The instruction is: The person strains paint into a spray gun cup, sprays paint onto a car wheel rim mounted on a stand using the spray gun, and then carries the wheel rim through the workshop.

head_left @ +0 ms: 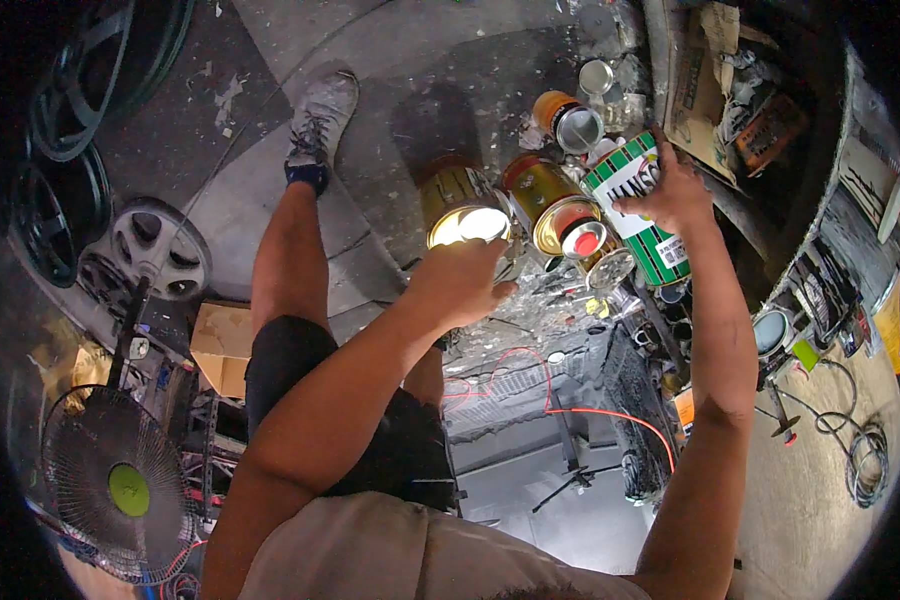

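My right hand (673, 192) is wrapped round a green, white and black printed can (638, 215) with large lettering, thumb across its front and fingers over its far edge. My left hand (462, 278) is curled at the near rim of an open-looking metal can (452, 195) whose round top glares white. The fingers are bent under the hand, so what they hold, if anything, is hidden. Between the two hands stand another gold-coloured can (538, 190) and a small tin with a red centre (585, 238). A clear cup (610, 268) is beside the small tin.
An orange-labelled can (560, 115) and a round lid (597, 77) are farther out. Cardboard (705, 80) and clutter line the right side. At left are a fan (120, 485), wheel rims (160, 245) and a cardboard box (220, 345). An orange hose (620, 413) crosses below.
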`<action>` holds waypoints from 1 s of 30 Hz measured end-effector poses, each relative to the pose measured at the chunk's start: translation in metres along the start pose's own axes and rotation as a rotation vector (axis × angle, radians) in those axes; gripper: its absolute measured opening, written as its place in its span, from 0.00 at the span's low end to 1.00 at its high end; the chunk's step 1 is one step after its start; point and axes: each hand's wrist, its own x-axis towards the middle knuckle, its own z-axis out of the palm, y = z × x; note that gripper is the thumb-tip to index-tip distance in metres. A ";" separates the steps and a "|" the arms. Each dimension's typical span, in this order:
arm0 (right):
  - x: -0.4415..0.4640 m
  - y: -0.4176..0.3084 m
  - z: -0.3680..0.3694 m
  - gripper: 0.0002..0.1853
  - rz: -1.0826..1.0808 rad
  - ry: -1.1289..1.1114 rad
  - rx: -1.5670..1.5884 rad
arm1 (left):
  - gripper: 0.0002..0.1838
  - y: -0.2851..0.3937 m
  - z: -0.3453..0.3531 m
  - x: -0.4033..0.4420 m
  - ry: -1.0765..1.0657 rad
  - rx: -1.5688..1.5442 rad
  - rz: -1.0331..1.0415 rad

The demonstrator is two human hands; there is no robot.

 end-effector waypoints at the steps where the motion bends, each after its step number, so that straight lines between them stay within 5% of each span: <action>1: 0.002 0.002 0.002 0.75 -0.001 0.000 0.000 | 0.34 0.000 -0.001 0.000 -0.008 -0.002 -0.010; 13: 0.022 0.025 0.012 0.77 -0.090 0.022 0.039 | 0.34 -0.002 0.002 0.000 0.040 -0.021 0.030; 20: 0.041 0.057 0.031 0.79 -0.165 0.009 0.482 | 0.34 -0.001 -0.001 0.001 0.032 -0.026 0.034; 30: 0.025 0.067 0.030 0.61 -0.062 -0.177 0.987 | 0.34 0.002 -0.002 0.001 0.013 -0.017 0.009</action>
